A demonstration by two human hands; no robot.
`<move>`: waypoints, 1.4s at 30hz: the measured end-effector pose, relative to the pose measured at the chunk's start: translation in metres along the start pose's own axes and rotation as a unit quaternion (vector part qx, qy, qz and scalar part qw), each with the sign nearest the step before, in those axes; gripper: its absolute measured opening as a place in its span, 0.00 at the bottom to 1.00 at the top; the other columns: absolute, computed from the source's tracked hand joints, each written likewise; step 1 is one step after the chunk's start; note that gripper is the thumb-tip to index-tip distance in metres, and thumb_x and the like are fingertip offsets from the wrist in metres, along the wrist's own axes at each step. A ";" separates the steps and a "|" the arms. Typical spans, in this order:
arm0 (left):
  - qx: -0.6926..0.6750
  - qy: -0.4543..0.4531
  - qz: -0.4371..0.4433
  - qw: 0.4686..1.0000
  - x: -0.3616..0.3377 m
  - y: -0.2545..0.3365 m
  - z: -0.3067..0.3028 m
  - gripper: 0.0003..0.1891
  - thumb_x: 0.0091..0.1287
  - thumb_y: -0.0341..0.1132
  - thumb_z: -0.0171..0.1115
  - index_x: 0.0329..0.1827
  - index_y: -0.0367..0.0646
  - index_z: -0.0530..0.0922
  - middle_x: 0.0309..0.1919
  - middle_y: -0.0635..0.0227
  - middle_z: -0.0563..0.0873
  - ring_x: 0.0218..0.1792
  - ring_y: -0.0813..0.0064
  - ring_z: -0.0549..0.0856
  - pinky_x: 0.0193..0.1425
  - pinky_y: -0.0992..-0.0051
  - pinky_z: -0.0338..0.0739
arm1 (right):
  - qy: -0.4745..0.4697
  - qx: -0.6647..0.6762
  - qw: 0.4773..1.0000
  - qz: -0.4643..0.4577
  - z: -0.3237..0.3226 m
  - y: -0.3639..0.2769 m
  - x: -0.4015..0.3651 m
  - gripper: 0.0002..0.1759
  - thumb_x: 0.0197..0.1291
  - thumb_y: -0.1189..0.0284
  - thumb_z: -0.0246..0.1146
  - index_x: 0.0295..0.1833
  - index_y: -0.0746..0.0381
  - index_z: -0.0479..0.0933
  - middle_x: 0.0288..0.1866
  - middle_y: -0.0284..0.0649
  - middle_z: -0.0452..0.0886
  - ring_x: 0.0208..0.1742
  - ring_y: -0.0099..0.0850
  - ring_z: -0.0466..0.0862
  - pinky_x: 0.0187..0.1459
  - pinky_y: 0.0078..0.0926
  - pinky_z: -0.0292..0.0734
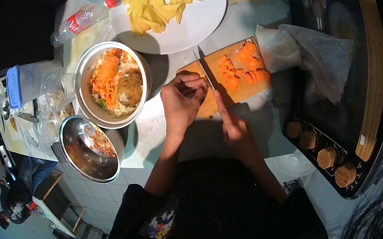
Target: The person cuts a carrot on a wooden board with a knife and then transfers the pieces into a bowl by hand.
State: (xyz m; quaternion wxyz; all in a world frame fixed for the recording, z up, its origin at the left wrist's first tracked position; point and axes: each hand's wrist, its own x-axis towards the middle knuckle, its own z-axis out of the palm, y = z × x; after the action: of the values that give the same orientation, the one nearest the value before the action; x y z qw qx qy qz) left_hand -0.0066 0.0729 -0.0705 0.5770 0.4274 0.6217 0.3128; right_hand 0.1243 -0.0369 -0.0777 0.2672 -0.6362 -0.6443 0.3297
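My right hand (237, 131) is closed round the handle of a knife (206, 73), its index finger stretched along it. The blade stands over the left part of a wooden cutting board (209, 109), pointing away from me. Beside the blade, my left hand (184, 102) has its fingers drawn together in a pinch; what lies between them is hidden. Carrot slices (231, 83) and thicker carrot pieces (257, 76) are spread over the right half of the board.
A white plate of yellow strips (160, 6) stands beyond the board. To the left are a white pot (82, 97) with shredded carrot and a brown potato, a metal bowl (74, 159) with scraps, and a bottle (82, 20). A stove (336, 63) stands right; a person (14, 195) is far left.
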 end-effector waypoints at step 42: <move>-0.024 -0.003 -0.009 1.000 0.002 -0.007 -0.002 0.10 0.56 0.22 0.69 0.39 0.27 0.80 0.32 0.60 0.88 0.35 0.79 0.87 0.41 0.80 0.82 | -0.073 -0.220 0.972 0.030 -0.004 -0.015 -0.012 0.44 0.50 0.85 0.57 0.76 0.57 0.58 0.32 0.45 0.77 0.23 0.30 0.76 0.30 0.28 0.77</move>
State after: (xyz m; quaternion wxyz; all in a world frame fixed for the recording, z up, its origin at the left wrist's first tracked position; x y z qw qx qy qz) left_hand -0.0093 0.0720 -0.0773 0.5918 0.4088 0.6163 0.3207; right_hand 0.1178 -0.0483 -0.0627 0.0625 -0.6728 -0.6994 0.2331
